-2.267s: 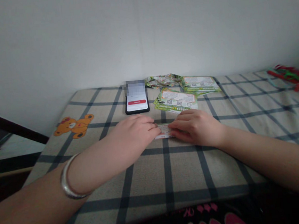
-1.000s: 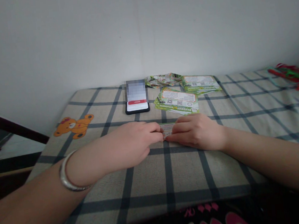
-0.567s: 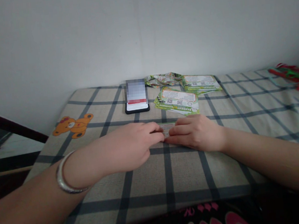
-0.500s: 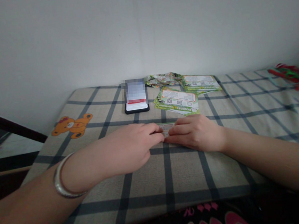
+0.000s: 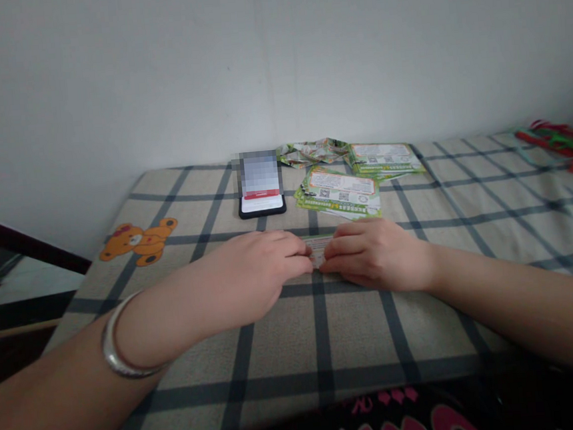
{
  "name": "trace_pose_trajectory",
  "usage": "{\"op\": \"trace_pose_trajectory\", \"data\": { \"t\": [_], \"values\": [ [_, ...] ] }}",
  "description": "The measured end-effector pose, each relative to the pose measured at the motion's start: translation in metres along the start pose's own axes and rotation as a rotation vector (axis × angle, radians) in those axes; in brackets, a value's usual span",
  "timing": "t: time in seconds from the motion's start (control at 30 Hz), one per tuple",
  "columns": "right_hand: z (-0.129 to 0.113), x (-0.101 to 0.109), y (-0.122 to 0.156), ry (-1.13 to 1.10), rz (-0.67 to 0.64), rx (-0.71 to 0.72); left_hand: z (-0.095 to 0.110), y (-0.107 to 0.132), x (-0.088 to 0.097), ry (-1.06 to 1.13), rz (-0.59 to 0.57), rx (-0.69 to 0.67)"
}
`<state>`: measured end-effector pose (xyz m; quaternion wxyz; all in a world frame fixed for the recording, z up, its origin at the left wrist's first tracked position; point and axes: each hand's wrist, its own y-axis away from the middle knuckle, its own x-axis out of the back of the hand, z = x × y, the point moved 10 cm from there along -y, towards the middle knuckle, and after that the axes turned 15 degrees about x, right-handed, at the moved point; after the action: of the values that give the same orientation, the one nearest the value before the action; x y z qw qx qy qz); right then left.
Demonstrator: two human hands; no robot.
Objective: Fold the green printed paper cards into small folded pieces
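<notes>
A small printed paper leaflet point(image 5: 320, 245) lies on the checked tablecloth, mostly covered by my two hands. My left hand point(image 5: 261, 271), with a silver bangle on its wrist, has its fingers closed together on the leaflet's left side. From the right, my right hand point(image 5: 375, 254) presses its bent fingers on the other side. Only a narrow strip of the leaflet shows between the fingertips. Just beyond my right hand lies a fanned pile of green and white leaflets point(image 5: 339, 190), with printed text and square codes.
A phone point(image 5: 263, 203) with a lit, partly blurred screen lies left of the pile. Behind are a crumpled green packet point(image 5: 314, 152) and a second leaflet stack point(image 5: 386, 158). Red and green items point(image 5: 569, 147) lie far right. The wall point(image 5: 204, 75) borders the table's back.
The fingertips of my two hands have drawn slightly apart, so a little more of the leaflet shows between them. The phone and the leaflet piles stay where they were.
</notes>
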<state>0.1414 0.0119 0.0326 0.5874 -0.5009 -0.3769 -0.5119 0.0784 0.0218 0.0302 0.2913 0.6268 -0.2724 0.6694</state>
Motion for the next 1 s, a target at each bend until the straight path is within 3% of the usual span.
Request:
{"op": "trace_pose_trajectory", "data": {
  "t": [0.43, 1.0],
  "values": [
    [0.006, -0.003, 0.012, -0.083, -0.096, -0.030, 0.001, 0.000, 0.007, -0.032, 0.066, -0.043],
    [0.010, 0.000, 0.021, -0.240, -0.148, -0.058, -0.006, 0.000, 0.004, 0.053, 0.015, -0.037]
  ]
}}
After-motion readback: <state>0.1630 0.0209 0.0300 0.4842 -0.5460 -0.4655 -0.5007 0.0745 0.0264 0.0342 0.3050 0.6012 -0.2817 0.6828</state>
